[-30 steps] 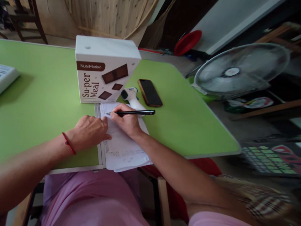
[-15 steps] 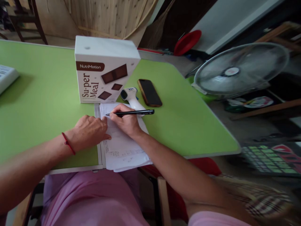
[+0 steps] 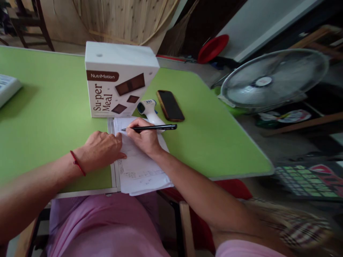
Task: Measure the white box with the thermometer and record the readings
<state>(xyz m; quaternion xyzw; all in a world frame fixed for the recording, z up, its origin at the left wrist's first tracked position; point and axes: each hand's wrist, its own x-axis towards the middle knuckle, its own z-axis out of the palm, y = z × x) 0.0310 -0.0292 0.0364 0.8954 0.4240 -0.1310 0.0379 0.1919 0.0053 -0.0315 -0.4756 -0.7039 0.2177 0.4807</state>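
Note:
Sheets of white paper with handwriting lie on the green table in front of me. My right hand grips a black pen, its tip at the upper left of the top sheet. My left hand rests palm down at the sheets' left edge, fingers bent and thumb apart, touching the paper. A red string bracelet circles that wrist. Just beyond the paper stands a white NutriMotion box. Partly behind my right hand lies a white handheld thermometer.
A phone lies right of the thermometer on the green table. At the far left edge sits a white device, cut off by the frame. A fan stands beyond the table's right edge, near a red basin.
The pen and my right hand have shifted very slightly to the right along the top of the sheet. My left hand stays essentially in place.

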